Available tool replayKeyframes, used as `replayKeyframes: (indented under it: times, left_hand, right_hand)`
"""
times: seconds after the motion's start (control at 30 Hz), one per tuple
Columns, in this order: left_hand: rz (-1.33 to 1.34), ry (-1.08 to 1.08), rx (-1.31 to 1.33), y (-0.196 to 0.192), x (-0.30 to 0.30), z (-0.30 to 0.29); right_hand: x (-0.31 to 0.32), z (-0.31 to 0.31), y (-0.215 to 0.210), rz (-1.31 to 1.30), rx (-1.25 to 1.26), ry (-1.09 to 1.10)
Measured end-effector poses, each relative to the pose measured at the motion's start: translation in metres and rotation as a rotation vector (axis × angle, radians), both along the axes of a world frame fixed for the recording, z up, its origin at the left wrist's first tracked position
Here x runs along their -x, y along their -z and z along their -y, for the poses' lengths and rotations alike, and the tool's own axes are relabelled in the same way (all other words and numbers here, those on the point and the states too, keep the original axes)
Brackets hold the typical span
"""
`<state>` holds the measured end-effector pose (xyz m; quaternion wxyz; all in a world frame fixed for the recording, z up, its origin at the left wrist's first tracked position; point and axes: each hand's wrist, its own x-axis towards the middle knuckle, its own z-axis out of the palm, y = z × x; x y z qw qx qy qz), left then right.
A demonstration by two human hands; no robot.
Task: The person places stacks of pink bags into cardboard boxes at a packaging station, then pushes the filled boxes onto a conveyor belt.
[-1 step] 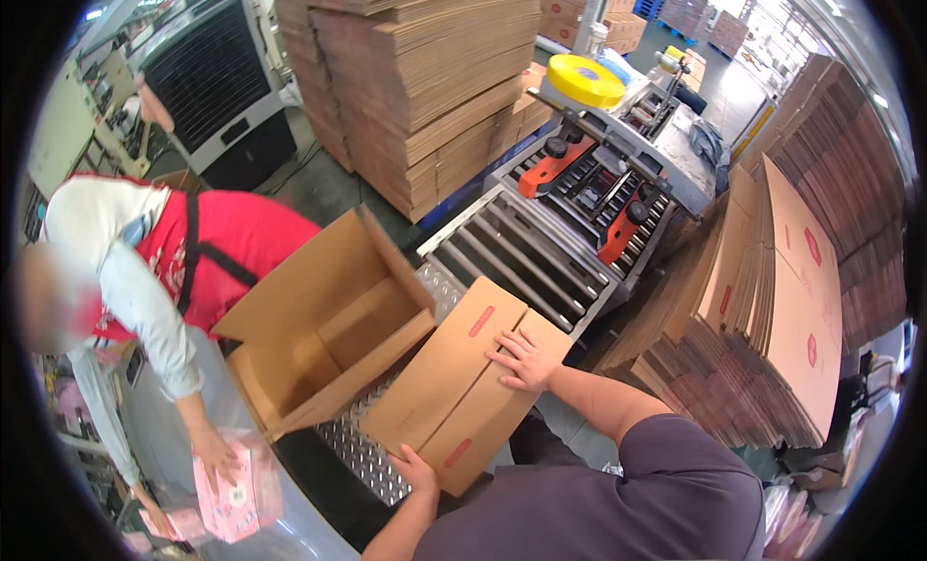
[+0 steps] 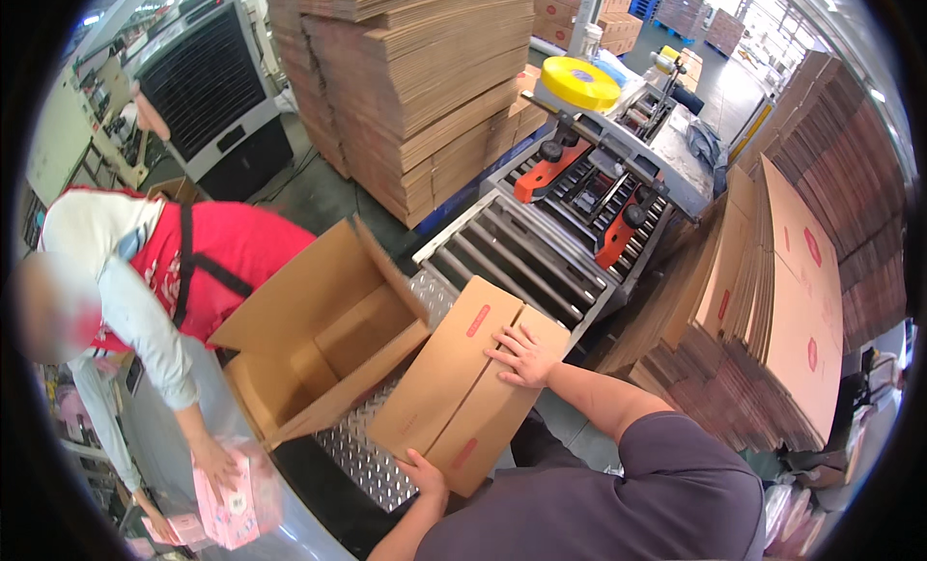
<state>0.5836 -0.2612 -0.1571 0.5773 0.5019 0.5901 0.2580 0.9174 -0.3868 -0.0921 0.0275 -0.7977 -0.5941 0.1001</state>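
A closed brown cardboard box (image 2: 454, 397) with red marks lies tilted on a diamond-plate metal ledge (image 2: 362, 455), its far end at the rollers (image 2: 521, 257) of a sealing machine. My left hand (image 2: 425, 476) grips the box's near edge. My right hand (image 2: 521, 354) lies flat on the box's top at its far end, fingers spread over the flap seam. An open empty carton (image 2: 319, 339) lies on its side just left of the box, touching it.
A person in a red apron (image 2: 208, 262) bends at the left, a hand on a pink package (image 2: 232, 498). A pallet of flat cartons (image 2: 425, 88) stands behind. More flat cartons (image 2: 782, 300) lean at the right. A yellow tape roll (image 2: 579, 81) tops the machine.
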Motion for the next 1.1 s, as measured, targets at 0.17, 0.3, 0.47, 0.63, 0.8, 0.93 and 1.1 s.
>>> replayKeyframes:
  times: [0.17, 0.3, 0.47, 0.63, 0.8, 0.93, 1.1]
  left_hand:
    - [-0.016, -0.076, -0.060, 0.030, -0.160, 0.046]
    - [-0.010, -0.039, -0.110, 0.009, -0.291, 0.042]
    - [0.083, 0.170, -0.162, 0.012, -0.438, 0.023]
    - [0.157, 0.389, 0.075, -0.010, -0.477, 0.034]
    - [0.117, 0.885, 0.487, 0.044, -0.333, 0.050]
    - [0.025, 0.755, 1.046, 0.142, -0.145, 0.054]
    - [-0.281, 0.722, 0.801, 0.107, -0.024, 0.016]
  right_hand:
    - [-0.055, -0.023, -0.011, -0.032, 0.073, 0.407]
    - [-0.148, -0.019, -0.012, -0.014, 0.065, 0.477]
    - [-0.272, 0.000, -0.010, 0.037, 0.043, 0.693]
    - [-0.337, 0.023, -0.014, 0.019, 0.016, 0.741]
    - [-0.382, 0.046, 0.003, 0.046, -0.110, 0.796]
    - [-0.341, 0.069, 0.020, 0.174, -0.373, 0.946]
    - [-0.159, 0.069, 0.025, -0.047, -0.770, 0.804]
